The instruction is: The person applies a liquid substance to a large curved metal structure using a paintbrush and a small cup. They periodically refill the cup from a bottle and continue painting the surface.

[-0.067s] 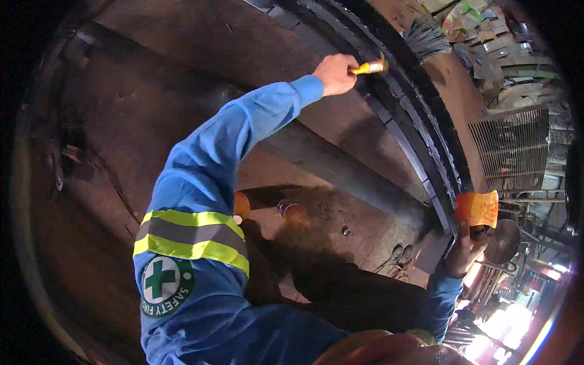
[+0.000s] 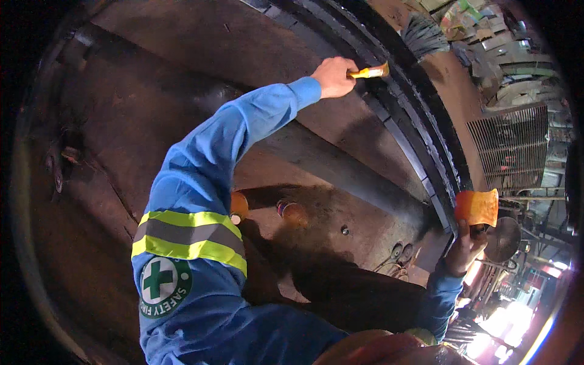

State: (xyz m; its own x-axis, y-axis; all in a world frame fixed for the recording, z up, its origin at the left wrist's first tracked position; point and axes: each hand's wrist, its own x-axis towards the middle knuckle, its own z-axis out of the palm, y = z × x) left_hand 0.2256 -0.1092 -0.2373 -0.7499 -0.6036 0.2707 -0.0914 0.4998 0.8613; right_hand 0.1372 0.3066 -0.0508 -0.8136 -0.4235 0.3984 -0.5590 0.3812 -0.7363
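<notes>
A paintbrush point(image 2: 370, 72) with a yellow handle is gripped in my left hand point(image 2: 336, 77), at the end of an outstretched blue sleeve. Its bristles point right, over the dark curved metal beam point(image 2: 420, 115); I cannot tell whether they touch it. At the right, my right hand point(image 2: 466, 250) holds an orange cup point(image 2: 477, 208) close to the beam's near end. What the cup contains is hidden.
A thick dark pipe point(image 2: 340, 167) crosses the brown floor diagonally. Round orange containers point(image 2: 294, 214) stand below it, with cables point(image 2: 395, 266) farther right. Past the beam lie a metal grating point(image 2: 510, 149), a bundle of dark rods point(image 2: 424, 36) and stacked scrap.
The paintbrush has shifted slightly right and downward, its bristles now showing more clearly. My right hand and the cup have stayed almost still.
</notes>
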